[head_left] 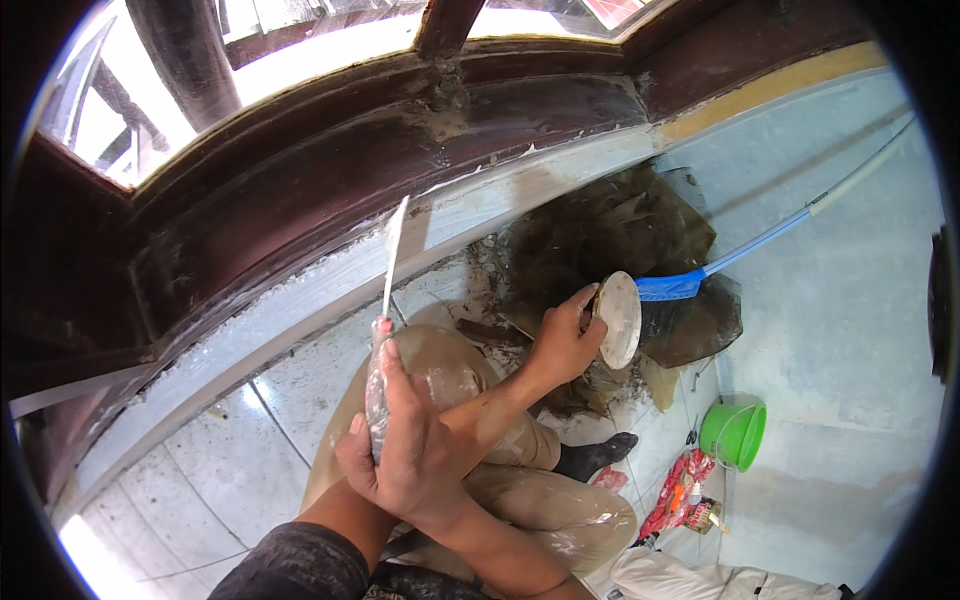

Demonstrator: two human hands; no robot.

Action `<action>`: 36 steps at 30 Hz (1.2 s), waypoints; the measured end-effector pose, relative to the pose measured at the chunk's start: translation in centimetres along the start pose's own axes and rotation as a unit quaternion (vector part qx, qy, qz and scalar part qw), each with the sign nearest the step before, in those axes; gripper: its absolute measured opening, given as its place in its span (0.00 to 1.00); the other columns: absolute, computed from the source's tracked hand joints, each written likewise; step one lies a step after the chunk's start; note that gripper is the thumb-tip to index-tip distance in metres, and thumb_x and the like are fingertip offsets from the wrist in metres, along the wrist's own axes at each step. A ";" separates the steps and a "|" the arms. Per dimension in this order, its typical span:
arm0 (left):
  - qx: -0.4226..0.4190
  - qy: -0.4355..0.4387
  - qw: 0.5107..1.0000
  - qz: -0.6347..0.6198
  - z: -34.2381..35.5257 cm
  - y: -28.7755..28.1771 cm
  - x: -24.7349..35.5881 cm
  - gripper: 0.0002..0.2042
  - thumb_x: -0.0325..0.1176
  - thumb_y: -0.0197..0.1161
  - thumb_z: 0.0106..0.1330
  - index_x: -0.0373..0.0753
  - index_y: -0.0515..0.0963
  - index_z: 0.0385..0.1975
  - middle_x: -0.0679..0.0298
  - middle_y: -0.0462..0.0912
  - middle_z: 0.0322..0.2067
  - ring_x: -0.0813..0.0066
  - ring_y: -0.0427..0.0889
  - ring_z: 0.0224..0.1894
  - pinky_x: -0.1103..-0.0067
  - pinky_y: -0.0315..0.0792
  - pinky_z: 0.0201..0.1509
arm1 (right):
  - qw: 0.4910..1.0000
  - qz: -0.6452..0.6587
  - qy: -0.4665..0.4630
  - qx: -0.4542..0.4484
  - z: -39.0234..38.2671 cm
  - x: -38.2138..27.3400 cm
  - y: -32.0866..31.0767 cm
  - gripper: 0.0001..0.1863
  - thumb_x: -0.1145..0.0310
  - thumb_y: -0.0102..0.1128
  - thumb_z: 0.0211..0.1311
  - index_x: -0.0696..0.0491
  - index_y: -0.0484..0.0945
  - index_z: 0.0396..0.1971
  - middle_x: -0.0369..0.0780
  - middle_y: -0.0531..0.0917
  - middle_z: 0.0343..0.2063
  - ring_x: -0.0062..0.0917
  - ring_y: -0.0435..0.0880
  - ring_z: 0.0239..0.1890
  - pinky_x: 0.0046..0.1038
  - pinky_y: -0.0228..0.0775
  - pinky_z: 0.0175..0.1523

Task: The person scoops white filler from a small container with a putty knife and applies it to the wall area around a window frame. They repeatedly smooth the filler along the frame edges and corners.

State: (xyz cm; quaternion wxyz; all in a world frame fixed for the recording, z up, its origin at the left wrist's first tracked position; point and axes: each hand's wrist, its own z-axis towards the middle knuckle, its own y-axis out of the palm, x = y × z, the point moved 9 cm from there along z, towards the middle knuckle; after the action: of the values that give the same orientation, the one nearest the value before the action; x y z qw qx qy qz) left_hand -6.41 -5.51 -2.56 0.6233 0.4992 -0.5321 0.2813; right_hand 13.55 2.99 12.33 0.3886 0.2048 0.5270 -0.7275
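Observation:
My forearms cross, the right one over the left. In my right hand (405, 440) is a putty knife (376, 395) with a whitened handle, the index finger laid along it. Its thin blade (394, 250), seen nearly edge-on, points up with the tip at the pale ledge (330, 275) under the dark wooden window frame (300, 175). Farther right, my left hand (567, 345) grips a round, shallow disc like a lid (620, 320) by its edge. Its face is smeared whitish. White smears also run along the joint of frame and ledge.
A dark crumpled sheet (600, 230) lies in the corner beyond the disc. A blue broom (670, 288) leans on the pale wall (820, 320). A green bucket (735, 432), red plastic wrapping (675, 490) and a small can (703, 515) stand right. My bent legs (440, 365) rest on white tiles (210, 480).

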 end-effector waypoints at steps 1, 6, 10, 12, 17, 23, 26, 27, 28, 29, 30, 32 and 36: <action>-0.003 -0.005 1.000 0.006 0.0 -0.1 0.4 0.28 0.28 0.59 0.75 0.22 0.71 0.73 0.51 0.92 0.35 0.77 0.88 0.37 0.74 0.82 0.45 | 1.000 0.005 -0.002 -0.003 -0.3 -0.3 -0.1 0.36 0.75 0.62 0.68 0.78 0.63 0.71 0.67 0.78 0.63 0.47 0.87 0.47 0.42 0.85 0.53; 0.022 0.014 1.000 -0.005 0.0 -0.6 0.5 0.28 0.29 0.60 0.74 0.22 0.71 0.73 0.52 0.90 0.31 0.77 0.86 0.33 0.73 0.81 0.42 | 0.995 0.094 -0.019 0.036 -2.0 -1.0 -2.3 0.33 0.76 0.60 0.71 0.78 0.65 0.70 0.66 0.78 0.63 0.47 0.88 0.56 0.40 0.84 0.61; 0.060 0.054 0.997 0.014 -0.3 -1.3 0.6 0.27 0.29 0.62 0.72 0.23 0.75 0.69 0.48 0.83 0.23 0.73 0.82 0.24 0.70 0.77 0.34 | 0.992 0.079 -0.006 0.094 -1.6 -0.1 -5.5 0.31 0.70 0.54 0.76 0.77 0.67 0.70 0.63 0.79 0.62 0.45 0.88 0.57 0.37 0.82 0.64; 0.052 0.052 0.997 0.013 -0.3 -1.0 0.7 0.27 0.30 0.62 0.71 0.23 0.75 0.69 0.47 0.84 0.25 0.71 0.84 0.24 0.70 0.77 0.34 | 0.990 0.086 0.035 0.108 -1.1 1.5 -6.1 0.31 0.69 0.52 0.75 0.75 0.69 0.70 0.58 0.81 0.61 0.34 0.87 0.50 0.31 0.81 0.57; 0.028 0.041 0.998 0.040 -0.2 -1.0 1.0 0.27 0.28 0.60 0.74 0.23 0.73 0.71 0.54 0.89 0.29 0.78 0.85 0.30 0.74 0.80 0.39 | 0.967 0.189 0.117 0.125 -1.5 3.8 -7.2 0.29 0.71 0.58 0.77 0.72 0.70 0.71 0.55 0.82 0.61 0.31 0.84 0.51 0.30 0.78 0.58; 0.091 0.108 0.989 -0.046 0.6 -1.1 -1.4 0.28 0.30 0.66 0.73 0.27 0.75 0.72 0.54 0.94 0.36 0.72 0.89 0.34 0.72 0.82 0.40 | 0.963 0.090 0.114 0.229 -0.4 7.9 -15.1 0.25 0.71 0.62 0.79 0.70 0.75 0.68 0.55 0.83 0.62 0.32 0.87 0.54 0.32 0.81 0.60; 0.003 -0.006 0.999 -0.037 0.8 -0.7 -0.8 0.27 0.27 0.61 0.77 0.24 0.72 0.74 0.62 0.90 0.33 0.82 0.84 0.34 0.79 0.79 0.39 | 0.943 0.107 0.185 0.254 2.1 13.8 -21.0 0.21 0.66 0.61 0.83 0.60 0.79 0.68 0.38 0.90 0.40 0.12 0.78 0.26 0.20 0.72 0.32; 0.002 -0.026 0.999 -0.045 0.8 -0.6 -1.0 0.27 0.26 0.60 0.77 0.23 0.70 0.74 0.61 0.91 0.34 0.83 0.84 0.34 0.79 0.79 0.38 | 0.940 0.110 0.175 0.273 3.6 15.3 -22.7 0.20 0.65 0.61 0.84 0.59 0.80 0.67 0.36 0.88 0.37 0.08 0.70 0.20 0.18 0.60 0.25; 0.002 -0.045 0.998 -0.053 0.7 -0.4 -1.2 0.28 0.26 0.60 0.77 0.22 0.69 0.75 0.60 0.91 0.34 0.83 0.84 0.34 0.79 0.79 0.38 | 0.945 0.093 0.163 0.267 4.8 17.0 -24.4 0.20 0.64 0.62 0.84 0.59 0.80 0.67 0.35 0.88 0.36 0.09 0.71 0.21 0.18 0.61 0.25; 0.000 -0.042 0.997 -0.057 0.7 -0.2 -1.4 0.28 0.26 0.59 0.78 0.22 0.68 0.75 0.60 0.91 0.34 0.83 0.84 0.34 0.79 0.79 0.38 | 0.944 0.112 0.164 0.263 6.0 19.0 -25.5 0.20 0.63 0.62 0.84 0.57 0.81 0.66 0.35 0.87 0.36 0.08 0.71 0.20 0.18 0.60 0.24; -0.002 -0.038 0.997 -0.062 0.8 0.0 -1.6 0.28 0.26 0.59 0.78 0.22 0.68 0.76 0.60 0.91 0.34 0.83 0.84 0.34 0.79 0.78 0.38 | 0.942 0.122 0.173 0.260 7.0 20.8 -26.2 0.20 0.63 0.63 0.84 0.57 0.81 0.66 0.35 0.87 0.35 0.09 0.73 0.22 0.19 0.63 0.26; -0.007 -0.039 0.996 -0.077 0.9 0.7 -2.1 0.28 0.26 0.58 0.78 0.22 0.67 0.76 0.60 0.90 0.34 0.83 0.84 0.33 0.80 0.78 0.37 | 0.939 0.133 0.193 0.251 8.3 24.3 -27.4 0.19 0.64 0.63 0.83 0.56 0.82 0.66 0.35 0.87 0.35 0.11 0.75 0.25 0.20 0.67 0.30; -0.006 -0.044 0.996 -0.075 0.7 0.4 -2.0 0.28 0.26 0.57 0.79 0.23 0.68 0.76 0.59 0.91 0.34 0.82 0.85 0.33 0.81 0.79 0.37 | 0.963 0.017 0.131 0.237 9.9 27.5 -28.4 0.19 0.65 0.64 0.83 0.56 0.82 0.65 0.35 0.87 0.37 0.16 0.81 0.35 0.23 0.74 0.43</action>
State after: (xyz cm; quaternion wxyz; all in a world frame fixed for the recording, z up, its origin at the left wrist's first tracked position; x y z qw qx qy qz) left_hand -7.58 -5.63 -4.32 0.6217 0.5458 -0.5220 0.2076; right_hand -24.42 -11.75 13.64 0.2688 0.3929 0.3826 -0.7918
